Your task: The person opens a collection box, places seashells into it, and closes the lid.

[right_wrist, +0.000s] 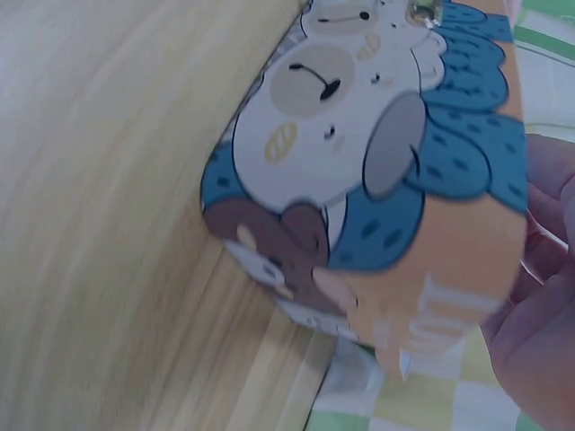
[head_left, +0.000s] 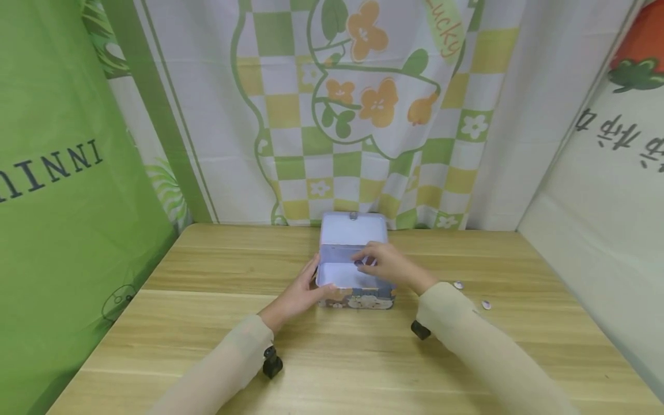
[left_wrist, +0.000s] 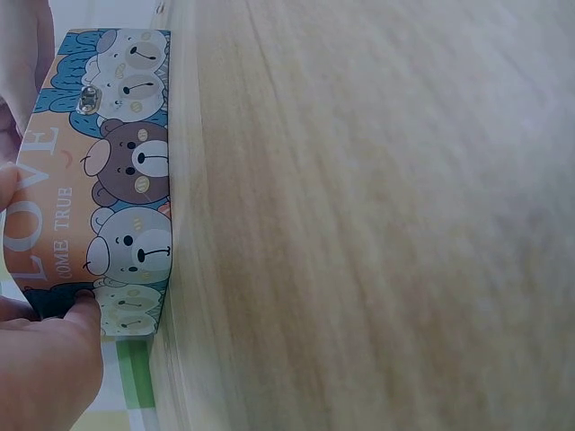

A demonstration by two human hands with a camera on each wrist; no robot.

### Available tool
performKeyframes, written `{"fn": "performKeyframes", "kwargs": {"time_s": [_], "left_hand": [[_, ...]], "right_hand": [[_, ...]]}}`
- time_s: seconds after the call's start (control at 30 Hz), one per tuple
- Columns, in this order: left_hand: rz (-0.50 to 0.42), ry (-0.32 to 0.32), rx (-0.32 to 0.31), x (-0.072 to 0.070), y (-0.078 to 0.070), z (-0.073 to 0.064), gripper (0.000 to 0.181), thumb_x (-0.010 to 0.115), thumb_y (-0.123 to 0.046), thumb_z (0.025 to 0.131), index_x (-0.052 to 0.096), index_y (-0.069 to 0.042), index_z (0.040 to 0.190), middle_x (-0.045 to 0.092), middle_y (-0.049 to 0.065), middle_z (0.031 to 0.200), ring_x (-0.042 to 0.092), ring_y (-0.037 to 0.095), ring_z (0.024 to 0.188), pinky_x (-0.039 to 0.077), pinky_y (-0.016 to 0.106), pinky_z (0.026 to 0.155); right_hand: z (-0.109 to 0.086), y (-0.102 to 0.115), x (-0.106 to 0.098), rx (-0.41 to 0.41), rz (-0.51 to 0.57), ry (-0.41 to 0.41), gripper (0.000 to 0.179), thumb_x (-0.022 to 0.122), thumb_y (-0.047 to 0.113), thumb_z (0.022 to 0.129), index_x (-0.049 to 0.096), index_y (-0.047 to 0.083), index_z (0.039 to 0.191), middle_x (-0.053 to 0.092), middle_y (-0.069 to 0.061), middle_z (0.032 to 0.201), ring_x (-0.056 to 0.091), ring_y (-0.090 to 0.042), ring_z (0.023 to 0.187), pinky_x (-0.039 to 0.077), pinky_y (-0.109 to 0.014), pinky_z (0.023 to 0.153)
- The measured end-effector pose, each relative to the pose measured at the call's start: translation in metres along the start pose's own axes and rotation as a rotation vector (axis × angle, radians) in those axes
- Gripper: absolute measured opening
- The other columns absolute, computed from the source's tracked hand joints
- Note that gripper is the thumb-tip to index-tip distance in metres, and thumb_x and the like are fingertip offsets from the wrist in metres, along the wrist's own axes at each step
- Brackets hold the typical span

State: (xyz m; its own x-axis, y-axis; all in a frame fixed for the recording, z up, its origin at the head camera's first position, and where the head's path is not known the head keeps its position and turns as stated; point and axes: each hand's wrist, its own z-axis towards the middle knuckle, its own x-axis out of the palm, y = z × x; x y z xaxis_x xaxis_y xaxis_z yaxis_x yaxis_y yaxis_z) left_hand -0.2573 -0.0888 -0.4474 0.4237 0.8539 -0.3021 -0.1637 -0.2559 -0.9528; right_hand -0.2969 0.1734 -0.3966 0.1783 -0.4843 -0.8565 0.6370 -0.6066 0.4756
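A tin box (head_left: pixel 356 298) printed with cartoon bears stands on the table with its lid (head_left: pixel 354 229) raised at the back. My left hand (head_left: pixel 298 297) grips the box's left side, thumb at the front rim; the left wrist view shows that thumb (left_wrist: pixel 85 310) pressed against the printed wall. Over the box's opening, my right hand (head_left: pixel 386 264) pinches a small dark piece (head_left: pixel 358 263) between thumb and fingers. Its kind is too small to tell. In the right wrist view the right hand (right_wrist: pixel 544 332) is partly hidden behind the box wall.
Two small whitish pieces with purple marks, one nearer the box (head_left: pixel 459 285) and one farther right (head_left: pixel 486 304), lie on the wooden table (head_left: pixel 218 323). A checked curtain (head_left: pixel 290 138) hangs behind the table, with a green cloth (head_left: pixel 62 242) at the left.
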Motion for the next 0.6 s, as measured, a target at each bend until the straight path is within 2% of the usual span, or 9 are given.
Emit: {"fn": "performKeyframes", "kwargs": {"time_s": [0.3, 0.5, 0.6], "left_hand": [[0.005, 0.000, 0.003, 0.000, -0.001, 0.000, 0.098, 0.067, -0.038, 0.097, -0.003, -0.013, 0.162, -0.007, 0.012, 0.167, 0.016, 0.034, 0.150, 0.031, 0.045, 0.115], [0.011, -0.008, 0.012, 0.001, 0.000, 0.001, 0.094, 0.066, -0.030, 0.100, -0.003, -0.012, 0.161, -0.007, 0.014, 0.167, 0.016, 0.034, 0.150, 0.031, 0.045, 0.115], [0.015, -0.011, 0.011, 0.001, 0.001, 0.001, 0.094, 0.066, -0.031, 0.099, -0.002, -0.012, 0.161, -0.008, 0.014, 0.166, 0.017, 0.033, 0.150, 0.031, 0.044, 0.116]], "right_hand": [[0.016, 0.005, 0.014, 0.012, 0.017, 0.024, 0.024, 0.070, 0.006, 0.094, 0.072, -0.001, 0.116, 0.070, -0.009, 0.108, 0.064, -0.018, 0.090, 0.056, -0.028, 0.077], [0.022, 0.006, 0.019, 0.052, 0.003, 0.026, 0.023, 0.072, 0.007, 0.093, 0.073, 0.001, 0.115, 0.070, -0.008, 0.106, 0.064, -0.018, 0.091, 0.056, -0.030, 0.078], [0.025, 0.004, 0.023, 0.056, 0.004, 0.026, 0.022, 0.071, 0.007, 0.093, 0.074, 0.001, 0.115, 0.070, -0.008, 0.106, 0.065, -0.019, 0.091, 0.056, -0.031, 0.079]]}}
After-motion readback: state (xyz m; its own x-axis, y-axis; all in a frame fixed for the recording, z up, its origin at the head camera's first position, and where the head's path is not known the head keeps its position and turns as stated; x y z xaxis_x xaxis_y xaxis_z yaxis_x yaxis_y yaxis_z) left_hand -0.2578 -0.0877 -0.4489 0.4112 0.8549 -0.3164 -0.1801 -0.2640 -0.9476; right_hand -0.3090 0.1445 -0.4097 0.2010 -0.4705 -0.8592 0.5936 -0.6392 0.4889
